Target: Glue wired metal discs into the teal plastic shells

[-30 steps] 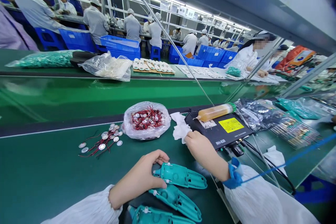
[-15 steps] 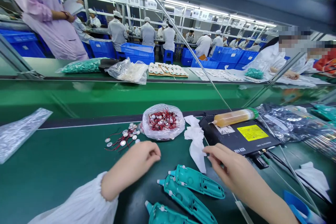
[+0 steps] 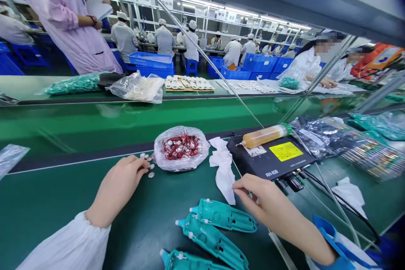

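My left hand (image 3: pixel 122 181) reaches forward over a small heap of loose metal discs with red wires (image 3: pixel 148 164). Its fingers are curled on the heap and hide most of it. My right hand (image 3: pixel 262 200) hovers with fingers pinched together at the lower end of a crumpled white cloth (image 3: pixel 223 168). What the fingers hold is not visible. Three teal plastic housings (image 3: pixel 224 215) lie between my hands near the table's front edge. A clear bag of more wired discs (image 3: pixel 181 147) sits just right of my left hand.
A black box with a yellow label (image 3: pixel 272 160) carries an amber-filled syringe (image 3: pixel 265 134). Silver bags (image 3: pixel 319 135) lie to the right. A green conveyor (image 3: pixel 79 126) runs behind, crossed by a slanted metal rod (image 3: pixel 202 55). Other people work at benches beyond it.
My left hand moved from the teal housings forward and left onto the loose discs. My right hand let go of the cloth's top and came down beside its lower end.
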A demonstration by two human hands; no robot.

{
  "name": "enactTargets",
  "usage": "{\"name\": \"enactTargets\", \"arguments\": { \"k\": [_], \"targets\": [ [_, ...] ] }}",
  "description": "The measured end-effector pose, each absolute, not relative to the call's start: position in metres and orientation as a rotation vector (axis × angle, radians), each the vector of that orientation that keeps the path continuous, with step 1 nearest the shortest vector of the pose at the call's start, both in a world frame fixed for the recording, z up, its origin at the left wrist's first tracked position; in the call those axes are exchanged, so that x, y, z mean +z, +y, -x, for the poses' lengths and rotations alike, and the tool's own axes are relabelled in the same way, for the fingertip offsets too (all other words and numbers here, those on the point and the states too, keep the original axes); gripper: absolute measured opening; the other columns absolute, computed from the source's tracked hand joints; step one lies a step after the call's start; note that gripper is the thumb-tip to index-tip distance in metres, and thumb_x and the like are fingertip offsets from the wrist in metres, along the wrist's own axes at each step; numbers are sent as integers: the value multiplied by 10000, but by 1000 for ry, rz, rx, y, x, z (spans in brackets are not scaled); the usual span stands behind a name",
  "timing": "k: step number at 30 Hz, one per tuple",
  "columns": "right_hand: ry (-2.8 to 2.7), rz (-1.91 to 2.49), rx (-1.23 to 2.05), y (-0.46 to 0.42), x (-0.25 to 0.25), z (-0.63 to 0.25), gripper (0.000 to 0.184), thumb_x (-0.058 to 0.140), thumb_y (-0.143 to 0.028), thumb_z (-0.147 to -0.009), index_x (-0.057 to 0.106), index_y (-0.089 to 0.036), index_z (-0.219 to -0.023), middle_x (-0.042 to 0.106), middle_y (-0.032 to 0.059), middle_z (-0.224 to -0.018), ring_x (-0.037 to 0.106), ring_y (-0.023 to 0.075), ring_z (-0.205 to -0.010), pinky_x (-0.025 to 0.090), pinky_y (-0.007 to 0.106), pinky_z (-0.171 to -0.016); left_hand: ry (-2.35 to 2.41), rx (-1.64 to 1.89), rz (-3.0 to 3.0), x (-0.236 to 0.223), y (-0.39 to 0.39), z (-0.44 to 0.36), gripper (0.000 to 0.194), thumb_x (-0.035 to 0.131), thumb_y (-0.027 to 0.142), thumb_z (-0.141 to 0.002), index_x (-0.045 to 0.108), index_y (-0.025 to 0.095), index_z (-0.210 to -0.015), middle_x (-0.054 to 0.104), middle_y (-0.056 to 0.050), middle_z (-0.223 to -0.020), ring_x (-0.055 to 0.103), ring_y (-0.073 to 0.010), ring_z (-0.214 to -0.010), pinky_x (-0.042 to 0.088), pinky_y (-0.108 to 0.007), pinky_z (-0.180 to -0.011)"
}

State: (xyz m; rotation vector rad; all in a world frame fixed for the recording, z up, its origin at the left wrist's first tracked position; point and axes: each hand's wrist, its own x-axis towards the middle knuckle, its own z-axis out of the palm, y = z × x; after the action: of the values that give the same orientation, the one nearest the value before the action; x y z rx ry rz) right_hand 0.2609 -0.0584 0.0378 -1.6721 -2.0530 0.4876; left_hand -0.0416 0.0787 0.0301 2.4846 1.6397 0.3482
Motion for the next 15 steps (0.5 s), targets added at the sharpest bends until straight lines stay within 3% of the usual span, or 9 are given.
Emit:
{"name": "enactTargets", "arguments": {
  "k": [2, 5, 9, 12, 15],
  "targets": [
    [-1935, 1586, 529, -60, 41, -259, 178, 421, -186, -909, 594, -208, -871, 624, 35, -820, 584, 156, -743, 450, 271, -651, 1636, 453, -2503, 46, 66, 36, 190, 391, 316, -824, 560, 236, -788, 642, -105, -885, 578, -313, -880, 409, -399, -804],
    [-1751, 1485, 620, -63, 43, -246, 130, 489, -238, -889, 577, -230, -985, 655, 33, -941, 610, 157, -820, 477, 277, -735, 1523, 767, -2372, 68, 36, 11, 187, 458, 385, -811, 583, 258, -868, 658, -45, -863, 595, -250, -760, 438, -333, -718],
    [-1582, 1300, 926, -61, 39, -218, 415, 635, -256, -808, 454, -250, -1181, 652, 25, -1101, 603, 160, -1025, 462, 287, -894, 1119, 708, -2092, 75, 5, -37, 199, 499, 383, -810, 665, 278, -842, 691, 7, -826, 606, -197, -717, 457, -266, -645],
    [-1457, 1270, 1014, -58, 34, -210, 254, 623, -254, -814, 493, -226, -1030, 695, 1, -880, 661, 148, -845, 502, 244, -745, 1020, 618, -1871, 67, 2, -62, 186, 526, 374, -794, 661, 245, -802, 662, 17, -691, 556, -162, -599, 428, -250, -555],
    [-1491, 1384, 833, -57, 29, -217, 62, 539, -274, -869, 529, -216, -887, 678, -10, -708, 655, 135, -655, 481, 219, -600, 1038, 584, -1752, 57, 6, -70, 178, 567, 372, -749, 645, 213, -743, 616, 14, -622, 515, -150, -570, 392, -248, -527]
  ]
}}
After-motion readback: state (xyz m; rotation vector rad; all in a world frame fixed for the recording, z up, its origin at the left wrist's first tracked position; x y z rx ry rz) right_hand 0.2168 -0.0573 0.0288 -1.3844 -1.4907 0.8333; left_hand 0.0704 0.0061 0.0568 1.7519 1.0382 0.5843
